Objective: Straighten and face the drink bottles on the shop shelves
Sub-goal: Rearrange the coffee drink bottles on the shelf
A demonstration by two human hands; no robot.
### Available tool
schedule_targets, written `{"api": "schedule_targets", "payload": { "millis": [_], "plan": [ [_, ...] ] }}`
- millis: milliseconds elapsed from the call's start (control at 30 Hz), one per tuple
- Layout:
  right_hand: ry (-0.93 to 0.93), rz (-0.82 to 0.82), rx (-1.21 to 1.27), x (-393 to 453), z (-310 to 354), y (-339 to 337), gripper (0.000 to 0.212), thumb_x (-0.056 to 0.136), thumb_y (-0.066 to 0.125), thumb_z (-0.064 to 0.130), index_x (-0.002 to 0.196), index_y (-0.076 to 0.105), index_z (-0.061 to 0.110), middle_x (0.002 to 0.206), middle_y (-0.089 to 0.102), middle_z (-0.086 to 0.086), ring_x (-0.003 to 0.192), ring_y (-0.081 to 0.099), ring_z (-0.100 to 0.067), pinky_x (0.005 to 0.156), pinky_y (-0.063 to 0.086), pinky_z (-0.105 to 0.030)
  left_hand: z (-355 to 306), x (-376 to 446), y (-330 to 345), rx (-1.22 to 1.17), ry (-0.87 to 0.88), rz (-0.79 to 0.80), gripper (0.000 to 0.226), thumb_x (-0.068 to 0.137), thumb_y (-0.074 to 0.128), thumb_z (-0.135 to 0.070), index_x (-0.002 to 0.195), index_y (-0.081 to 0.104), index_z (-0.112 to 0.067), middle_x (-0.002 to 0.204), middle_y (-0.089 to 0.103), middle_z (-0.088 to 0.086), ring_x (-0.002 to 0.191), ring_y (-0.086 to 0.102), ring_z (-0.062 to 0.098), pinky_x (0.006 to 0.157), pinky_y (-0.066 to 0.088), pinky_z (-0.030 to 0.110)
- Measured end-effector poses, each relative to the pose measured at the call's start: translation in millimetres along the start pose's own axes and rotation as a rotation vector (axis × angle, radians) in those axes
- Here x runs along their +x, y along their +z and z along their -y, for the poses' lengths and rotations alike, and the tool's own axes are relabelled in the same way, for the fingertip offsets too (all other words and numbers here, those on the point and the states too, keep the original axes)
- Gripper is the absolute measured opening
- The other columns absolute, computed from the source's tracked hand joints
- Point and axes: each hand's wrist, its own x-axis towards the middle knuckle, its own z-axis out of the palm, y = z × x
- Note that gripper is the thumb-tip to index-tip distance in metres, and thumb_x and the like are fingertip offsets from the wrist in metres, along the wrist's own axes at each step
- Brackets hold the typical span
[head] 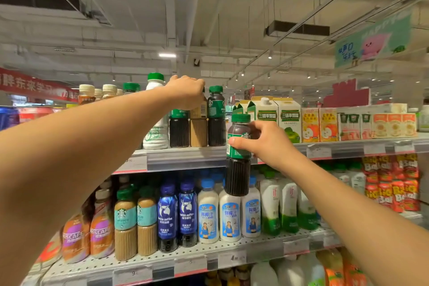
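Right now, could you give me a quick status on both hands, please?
Left hand grips tan bottle on top shelf. Right hand holds dark bottle off shelf. Nothing blocking.

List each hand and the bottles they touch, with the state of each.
Left hand: fingers curled over the top of a shelved bottle.
Tan bottle: upright on the top shelf, under the left hand.
Right hand: gripping a bottle.
Dark bottle: capped, upright, held off the shelf.
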Motion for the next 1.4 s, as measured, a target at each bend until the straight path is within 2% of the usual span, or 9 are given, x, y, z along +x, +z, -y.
{"api": "schedule_targets", "payload": {
  "millis": [200, 400, 500, 600, 767, 967, 1167, 1333, 1400],
  "plan": [
    [0.002, -0.013, 0.014, 2, -3, -2, 0.04, 0.073, 0.083, 0.058, 0.102, 0.072, 0.031, 0.093, 0.074, 0.011, 0.087, 0.07, -0.008, 0.073, 0.06, -0.035, 2, -6, -10, -0.151, -0.011, -0.126, 0.03, 0.099, 0.051, -0.02, 0.128, 0.052, -0.014, 0.124, 0.058, 0.011, 0.106, 0.056, 0.03, 0.091, 0.049, 0.045],
    [0.015, -0.011, 0.019, 4, 4, 0, 0.046, 0.073, 0.083, 0.058, 0.108, 0.071, 0.03, 0.097, 0.074, 0.011, 0.091, 0.069, -0.009, 0.075, 0.06, -0.034, -4, -21, -27, -0.438, -0.007, -0.103, 0.035, 0.097, 0.062, -0.016, 0.131, 0.053, -0.014, 0.128, 0.059, 0.009, 0.114, 0.057, 0.026, 0.097, 0.052, 0.039],
    [0.013, -0.012, 0.029, 5, 12, 0, 0.046, 0.076, 0.083, 0.055, 0.112, 0.07, 0.028, 0.099, 0.073, 0.011, 0.091, 0.068, -0.008, 0.073, 0.058, -0.03, -7, -33, -33, -0.575, -0.005, -0.089, 0.036, 0.098, 0.059, -0.011, 0.133, 0.053, -0.016, 0.133, 0.057, 0.009, 0.118, 0.056, 0.025, 0.098, 0.052, 0.037],
    [0.014, -0.025, 0.017, 7, 18, 0, 0.043, 0.077, 0.083, 0.053, 0.109, 0.07, 0.028, 0.097, 0.072, 0.012, 0.09, 0.068, -0.008, 0.075, 0.059, -0.033, -5, -41, -34, -0.687, -0.045, -0.124, 0.036, 0.099, 0.055, -0.01, 0.134, 0.054, -0.016, 0.135, 0.056, 0.01, 0.119, 0.057, 0.025, 0.099, 0.052, 0.038],
    [0.025, -0.055, 0.05, 15, 27, 1, 0.042, 0.078, 0.083, 0.049, 0.112, 0.071, 0.027, 0.102, 0.073, 0.011, 0.095, 0.068, -0.009, 0.083, 0.059, -0.034, 10, -54, -46, -0.945, -0.121, -0.132, 0.033, 0.101, 0.055, -0.014, 0.135, 0.054, -0.015, 0.118, 0.062, 0.005, 0.101, 0.063, 0.013, 0.079, 0.053, 0.025],
    [0.033, -0.146, 0.041, 35, 39, 7, 0.042, 0.078, 0.082, 0.053, 0.109, 0.071, 0.027, 0.1, 0.073, 0.01, 0.093, 0.069, -0.013, 0.086, 0.061, -0.044, 26, -79, -58, -0.967, -0.102, -0.089, 0.035, 0.101, 0.056, -0.01, 0.135, 0.056, -0.011, 0.111, 0.065, 0.007, 0.098, 0.066, 0.015, 0.074, 0.049, 0.021],
    [-0.001, -0.23, -0.002, 55, 63, 26, 0.037, 0.08, 0.079, 0.052, 0.105, 0.071, 0.027, 0.102, 0.073, 0.005, 0.099, 0.067, -0.021, 0.09, 0.056, -0.041, 45, -118, -65, -0.935, -0.156, -0.088, 0.034, 0.1, 0.058, -0.01, 0.134, 0.058, -0.009, 0.117, 0.065, 0.012, 0.106, 0.065, 0.022, 0.084, 0.054, 0.027],
    [0.005, -0.218, -0.169, 73, 76, 52, 0.055, 0.083, 0.077, 0.052, 0.118, 0.06, 0.013, 0.113, 0.067, -0.007, 0.109, 0.059, -0.03, 0.084, 0.047, -0.037, 54, -146, -64, -0.861, -0.183, -0.06, 0.036, 0.099, 0.057, -0.009, 0.136, 0.059, -0.009, 0.121, 0.064, 0.011, 0.107, 0.063, 0.021, 0.083, 0.049, 0.025],
    [0.01, -0.21, -0.222, 76, 82, 61, 0.064, 0.085, 0.077, 0.049, 0.126, 0.048, 0.009, 0.12, 0.062, -0.013, 0.112, 0.057, -0.033, 0.087, 0.051, -0.043, 57, -154, -60, -0.856, -0.201, -0.038, 0.037, 0.1, 0.057, -0.01, 0.136, 0.059, -0.012, 0.122, 0.062, 0.007, 0.104, 0.061, 0.017, 0.086, 0.047, 0.026]
  ]
}}
